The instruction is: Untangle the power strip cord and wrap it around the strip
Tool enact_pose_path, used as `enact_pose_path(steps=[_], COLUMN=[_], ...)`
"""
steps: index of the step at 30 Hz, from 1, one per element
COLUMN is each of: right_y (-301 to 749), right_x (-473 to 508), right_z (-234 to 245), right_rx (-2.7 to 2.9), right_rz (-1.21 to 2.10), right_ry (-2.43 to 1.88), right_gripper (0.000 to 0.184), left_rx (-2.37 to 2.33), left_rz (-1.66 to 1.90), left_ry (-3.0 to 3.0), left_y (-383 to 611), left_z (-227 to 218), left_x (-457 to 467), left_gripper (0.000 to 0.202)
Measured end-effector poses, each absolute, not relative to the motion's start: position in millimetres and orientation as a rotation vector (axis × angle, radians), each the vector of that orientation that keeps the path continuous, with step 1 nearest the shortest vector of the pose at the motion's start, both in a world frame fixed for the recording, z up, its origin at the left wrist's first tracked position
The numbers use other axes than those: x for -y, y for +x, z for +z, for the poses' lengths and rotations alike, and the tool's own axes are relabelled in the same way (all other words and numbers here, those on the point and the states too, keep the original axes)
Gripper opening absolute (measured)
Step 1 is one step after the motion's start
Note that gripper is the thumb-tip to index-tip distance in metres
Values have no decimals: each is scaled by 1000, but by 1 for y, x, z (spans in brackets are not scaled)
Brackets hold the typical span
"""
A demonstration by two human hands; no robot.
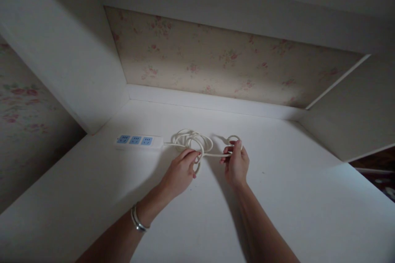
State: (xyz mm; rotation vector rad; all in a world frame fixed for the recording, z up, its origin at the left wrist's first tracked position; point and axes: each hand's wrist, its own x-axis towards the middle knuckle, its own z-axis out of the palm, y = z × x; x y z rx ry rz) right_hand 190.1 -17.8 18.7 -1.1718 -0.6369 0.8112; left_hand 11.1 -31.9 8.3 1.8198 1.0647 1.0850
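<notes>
Fingers of the left hand [179, 176] and the right hand [237, 164] are closed on the pale cable [217, 155], which rests over the white tabletop [286, 197] and leads from the white power strip [139, 141] at left. Gathering appears partial: the greater part lies in loose loops [212, 144], while a straight length between the hands and a small loop [233, 136] at the right fingers lie outside them. Both forearms reach forward, left hand palm-down and pinching, right hand thumb-up with fingers curled, its grip partly hidden.
</notes>
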Motion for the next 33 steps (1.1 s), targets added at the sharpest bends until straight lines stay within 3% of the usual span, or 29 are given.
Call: enact_pose_path(steps=[6, 9, 17, 24, 33], right_y=[190, 191, 186, 161, 172], right_x=[10, 11, 37, 53, 38], right_z=[10, 10, 19, 20, 14], right_rx=[620, 617, 1239, 1732, 1349], right_rz=[873, 845, 306, 635, 721], right_ry=[-1263, -1212, -1471, -1333, -1432], right_gripper=[48, 49, 27, 25, 34], left_rx=[-1167, -1005, -767, -617, -804], left_rz=[899, 902, 862, 768, 758], left_ry=[1312, 1043, 779, 709, 822], left_y=[12, 8, 4, 3, -2], left_z=[14, 22, 35, 39, 28], left_x=[25, 23, 23, 24, 21], left_gripper=[31, 25, 22, 25, 39])
